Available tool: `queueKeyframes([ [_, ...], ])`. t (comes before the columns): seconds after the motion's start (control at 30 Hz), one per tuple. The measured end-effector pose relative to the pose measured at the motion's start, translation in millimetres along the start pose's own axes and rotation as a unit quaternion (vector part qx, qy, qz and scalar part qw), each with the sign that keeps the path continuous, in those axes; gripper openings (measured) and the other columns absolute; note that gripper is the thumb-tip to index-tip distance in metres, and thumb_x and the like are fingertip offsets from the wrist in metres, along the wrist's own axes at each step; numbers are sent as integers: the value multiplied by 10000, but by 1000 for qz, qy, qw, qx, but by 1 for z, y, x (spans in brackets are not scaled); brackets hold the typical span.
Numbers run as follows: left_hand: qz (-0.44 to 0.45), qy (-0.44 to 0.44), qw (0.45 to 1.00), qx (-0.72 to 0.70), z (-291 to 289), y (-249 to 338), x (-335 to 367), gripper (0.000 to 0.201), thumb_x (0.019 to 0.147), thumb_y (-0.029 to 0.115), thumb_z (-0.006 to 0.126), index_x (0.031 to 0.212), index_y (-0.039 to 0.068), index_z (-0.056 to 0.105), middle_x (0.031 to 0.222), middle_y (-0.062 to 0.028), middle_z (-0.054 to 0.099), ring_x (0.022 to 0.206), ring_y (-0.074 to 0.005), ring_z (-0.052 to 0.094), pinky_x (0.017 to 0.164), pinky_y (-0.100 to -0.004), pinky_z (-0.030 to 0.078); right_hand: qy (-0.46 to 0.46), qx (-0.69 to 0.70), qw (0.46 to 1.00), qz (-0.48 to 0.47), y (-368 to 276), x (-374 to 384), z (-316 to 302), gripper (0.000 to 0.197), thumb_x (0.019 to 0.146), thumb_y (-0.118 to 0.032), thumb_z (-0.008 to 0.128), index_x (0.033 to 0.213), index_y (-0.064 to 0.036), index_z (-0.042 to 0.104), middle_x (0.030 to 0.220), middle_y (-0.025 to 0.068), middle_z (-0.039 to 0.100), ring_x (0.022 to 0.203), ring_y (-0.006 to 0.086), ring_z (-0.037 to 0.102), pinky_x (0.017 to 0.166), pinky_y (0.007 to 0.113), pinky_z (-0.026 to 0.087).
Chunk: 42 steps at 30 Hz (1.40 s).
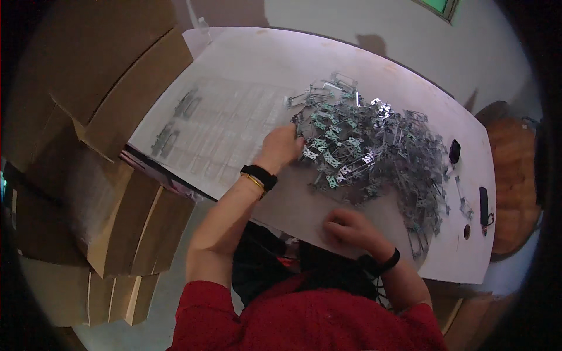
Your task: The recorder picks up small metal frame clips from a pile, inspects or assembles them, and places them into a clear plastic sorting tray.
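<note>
A large heap of small silvery metal brackets (pixel 351 143) covers the middle and right of the white table. At the heap's left edge my left hand (pixel 281 146) is closed, its fingertips pinching what looks like one of these brackets. Closer to me, by the table's front edge, my right hand (pixel 352 229) has its fingers curled in; anything inside them is hidden. To the left of the heap lies a clear plastic tray (pixel 225 126) with rows of compartments. Metal pieces (pixel 187 105) sit toward its far left, and others (pixel 166 141) toward its near left.
Cardboard boxes (pixel 126 76) are stacked along the left side of the table. On the right of the tabletop (pixel 471 146) lie a small black object (pixel 455 151) and a dark oblong item (pixel 483 205). A brown wooden round seat (pixel 512 181) stands beyond the right edge.
</note>
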State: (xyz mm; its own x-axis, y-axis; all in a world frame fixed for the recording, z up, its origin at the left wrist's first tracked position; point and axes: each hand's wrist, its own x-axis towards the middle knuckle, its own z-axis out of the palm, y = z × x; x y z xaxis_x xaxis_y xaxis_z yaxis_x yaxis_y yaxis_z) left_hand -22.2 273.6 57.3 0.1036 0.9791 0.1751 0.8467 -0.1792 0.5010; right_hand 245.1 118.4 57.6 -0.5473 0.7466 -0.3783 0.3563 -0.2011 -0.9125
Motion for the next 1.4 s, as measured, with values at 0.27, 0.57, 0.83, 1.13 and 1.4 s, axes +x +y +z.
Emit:
queueKeyframes([
  [0.27, -67, 98, 986, -113, -10, 27, -15, 301, 905, 247, 688, 1068, -4, 666, 921, -228, 728, 879, -389, 715, 805, -453, 554, -9, 27, 999, 13, 18, 7, 3, 194, 994, -222, 604, 993, -39, 671, 797, 15, 667, 705, 119, 634, 646, 309, 523],
  [0.57, -149, 34, 949, -278, -36, 49, -155, 260, 1017, 185, 617, 1180, -17, 605, 982, -125, 728, 857, -191, 712, 792, -323, 567, 6, -89, 995, -46, 9, -8, 19, 187, 991, -214, 623, 1040, -45, 684, 821, 28, 677, 771, 115, 649, 678, 318, 529],
  [0.83, -255, 22, 719, -646, -18, 32, -254, 247, 1069, 146, 424, 1206, -9, 559, 1081, -151, 686, 806, -200, 695, 762, -339, 588, 139, -134, 971, -144, -45, -24, 53, 125, 979, -135, 664, 1030, -21, 671, 876, 91, 668, 786, 184, 638, 703, 339, 514],
  [1.13, -280, 47, 698, -658, 0, 21, -286, 217, 1090, 220, 474, 1139, 26, 556, 948, -102, 667, 659, -146, 651, 573, -301, 548, 208, -245, 900, -296, -54, 10, 82, 82, 909, -27, 699, 981, -25, 660, 861, 153, 632, 774, 324, 637, 660, 391, 499],
  [1.4, -289, 57, 738, -607, 7, 21, -286, 247, 1116, 286, 477, 1060, 57, 551, 886, -64, 671, 573, -91, 607, 477, -231, 486, 230, -266, 884, -310, -49, 30, 94, 84, 890, -3, 690, 958, -29, 649, 866, 168, 648, 786, 369, 652, 670, 433, 514],
])
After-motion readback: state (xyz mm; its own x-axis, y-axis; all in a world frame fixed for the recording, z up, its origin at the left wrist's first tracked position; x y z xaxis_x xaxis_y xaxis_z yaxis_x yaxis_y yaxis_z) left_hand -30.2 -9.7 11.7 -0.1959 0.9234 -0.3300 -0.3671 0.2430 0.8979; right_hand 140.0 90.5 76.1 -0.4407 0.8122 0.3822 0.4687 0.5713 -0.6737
